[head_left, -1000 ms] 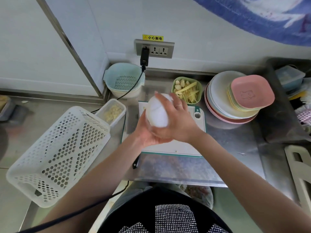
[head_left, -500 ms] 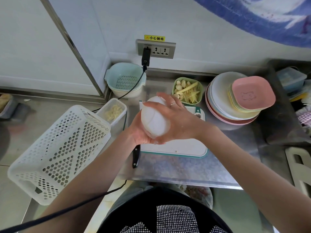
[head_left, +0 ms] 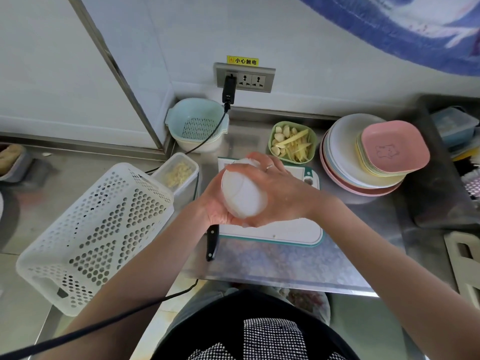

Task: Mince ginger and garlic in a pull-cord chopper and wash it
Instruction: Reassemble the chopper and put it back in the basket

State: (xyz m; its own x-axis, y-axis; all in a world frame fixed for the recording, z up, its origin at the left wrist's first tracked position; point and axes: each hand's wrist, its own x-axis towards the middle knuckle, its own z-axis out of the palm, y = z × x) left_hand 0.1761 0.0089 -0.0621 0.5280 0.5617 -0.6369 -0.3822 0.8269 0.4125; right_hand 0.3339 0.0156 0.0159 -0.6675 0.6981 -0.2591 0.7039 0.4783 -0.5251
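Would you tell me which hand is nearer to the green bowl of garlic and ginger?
The right hand: its fingers reach just below the green bowl. The left hand cups the white chopper farther down-left.

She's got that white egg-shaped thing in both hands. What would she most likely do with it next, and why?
Probably twist the white chopper open or set it on the cutting board. Left hand cups it from below and right hand wraps its top, a grip suited to twisting. The green bowl holds unminced garlic and ginger.
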